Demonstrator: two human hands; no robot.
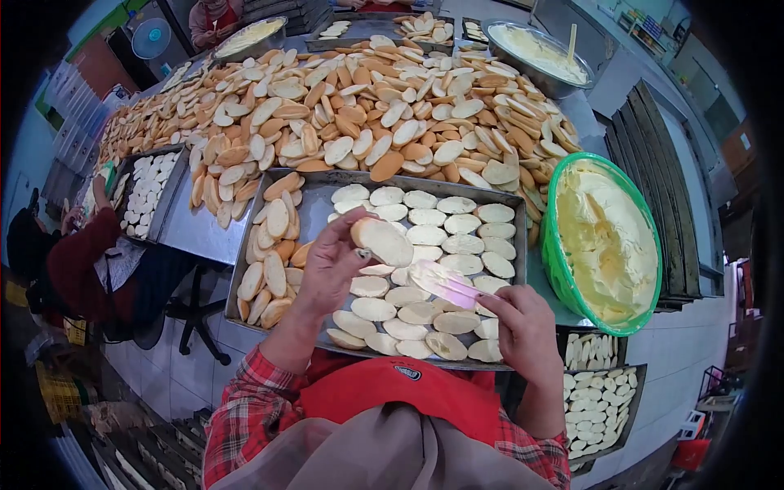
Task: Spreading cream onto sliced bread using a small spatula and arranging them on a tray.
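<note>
Over the metal baking tray [517,245], my left hand [334,257] holds an oval bread slice [384,242] between fingers and thumb. My right hand [520,318] grips the handle of a pink spatula [453,293], whose blade carries pale cream and is close to the slice, lower right of it. Rows of oval slices with a pale coating [462,244] fill the tray's middle and right. Slices with brown crust [275,275] are heaped along its left side. To the right of the tray stands a green plastic basin [554,269] of yellowish cream [606,245].
A large heap of bread slices [343,116] spreads behind the tray. Metal bowls of cream stand at the back left [278,37] and back right [533,58]. Stacked trays [649,202] are at the right, filled trays [600,410] low right. A co-worker [92,263] sits at the left.
</note>
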